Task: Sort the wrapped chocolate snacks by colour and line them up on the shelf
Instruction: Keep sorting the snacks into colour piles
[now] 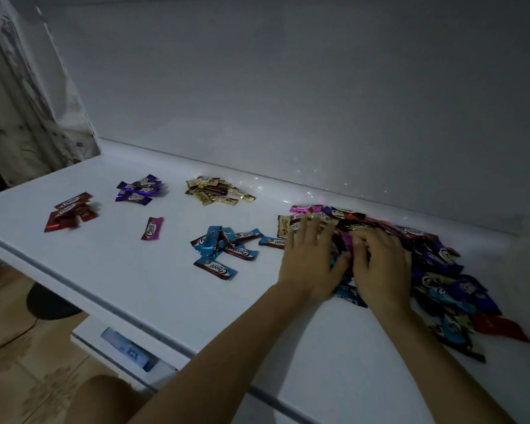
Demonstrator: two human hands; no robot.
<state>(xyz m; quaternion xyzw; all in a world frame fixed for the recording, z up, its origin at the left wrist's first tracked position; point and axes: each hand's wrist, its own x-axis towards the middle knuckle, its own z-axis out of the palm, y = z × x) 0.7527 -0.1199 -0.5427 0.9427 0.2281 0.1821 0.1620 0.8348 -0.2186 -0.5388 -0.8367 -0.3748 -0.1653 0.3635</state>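
Observation:
On the white shelf [153, 301] lie sorted groups of wrapped snacks: red ones [69, 211] at the far left, purple ones [140, 188], gold ones [218, 191] and blue ones [224, 247]. A single pink snack [152, 228] lies alone between them. A big mixed heap [435, 270] covers the right side. My left hand [309, 255] rests flat on the heap's left edge, fingers spread. My right hand [383, 258] lies on the heap beside it, fingers bent down into the wrappers; what they touch is hidden.
A grey wall [288, 87] backs the shelf. A patterned curtain [22, 102] hangs at the far left. Below the shelf's front edge a white ledge with a blue label [126, 350] sticks out over a tiled floor, and my knee [104, 399] shows.

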